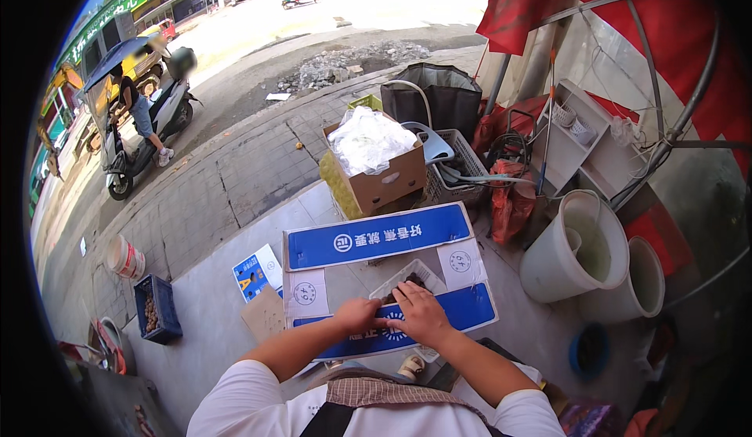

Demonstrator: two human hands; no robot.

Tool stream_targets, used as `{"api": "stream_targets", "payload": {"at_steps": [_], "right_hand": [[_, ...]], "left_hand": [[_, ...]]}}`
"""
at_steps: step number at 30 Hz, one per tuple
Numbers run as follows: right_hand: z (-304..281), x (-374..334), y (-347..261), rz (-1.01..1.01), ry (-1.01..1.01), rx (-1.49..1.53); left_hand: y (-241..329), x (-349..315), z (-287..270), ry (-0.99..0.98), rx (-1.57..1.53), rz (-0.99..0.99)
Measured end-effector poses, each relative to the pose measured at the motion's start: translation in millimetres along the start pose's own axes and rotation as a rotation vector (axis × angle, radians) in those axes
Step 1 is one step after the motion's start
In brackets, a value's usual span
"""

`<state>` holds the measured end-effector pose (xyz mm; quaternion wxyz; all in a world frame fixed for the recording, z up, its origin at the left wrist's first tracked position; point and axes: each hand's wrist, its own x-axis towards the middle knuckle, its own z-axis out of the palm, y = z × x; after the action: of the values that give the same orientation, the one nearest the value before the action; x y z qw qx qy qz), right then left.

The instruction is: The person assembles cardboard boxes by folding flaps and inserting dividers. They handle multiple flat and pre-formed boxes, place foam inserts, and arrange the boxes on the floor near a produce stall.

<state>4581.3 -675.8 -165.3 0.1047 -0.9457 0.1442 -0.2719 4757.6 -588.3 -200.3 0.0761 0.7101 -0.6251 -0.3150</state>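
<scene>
Both my hands rest on the blue-and-white carton point(376, 269) lying flat before me. My left hand point(356, 314) lies curled on its near edge, holding nothing. My right hand point(419, 314), fingers narrowly bent, touches the small tray point(407, 279) of dark pieces on the carton.

A flat carton point(376, 269) lies in the near middle, with a small tray point(411, 278) resting on it. Both hands meet at the tray's near end, the left hand point(359, 314) just left of the right hand point(421, 316). Beyond the carton stands an open box point(376, 172) with a basket point(458, 172) to its right. Two buckets point(583, 257) stand to the right. A crate point(159, 308) sits on the ground at near left, and a scooter point(145, 128) is parked at far left.
</scene>
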Motion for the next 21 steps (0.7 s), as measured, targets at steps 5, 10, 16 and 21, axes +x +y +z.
{"api": "stream_targets", "payload": {"at_steps": [5, 10, 16, 21], "right_hand": [[44, 1, -19, 0.219, -0.656, 0.126], [60, -11, -19, -0.061, -0.446, 0.251], [68, 35, -15, -0.187, -0.594, 0.227], [115, 76, -106, -0.149, -0.888, 0.228]], "left_hand": [[-15, -47, -28, -0.036, -0.007, 0.016], [-93, -102, -70, 0.211, 0.226, 0.583], [-73, -117, -104, -0.17, 0.539, 0.438], [-104, -111, -59, -0.195, 0.459, 0.087]]}}
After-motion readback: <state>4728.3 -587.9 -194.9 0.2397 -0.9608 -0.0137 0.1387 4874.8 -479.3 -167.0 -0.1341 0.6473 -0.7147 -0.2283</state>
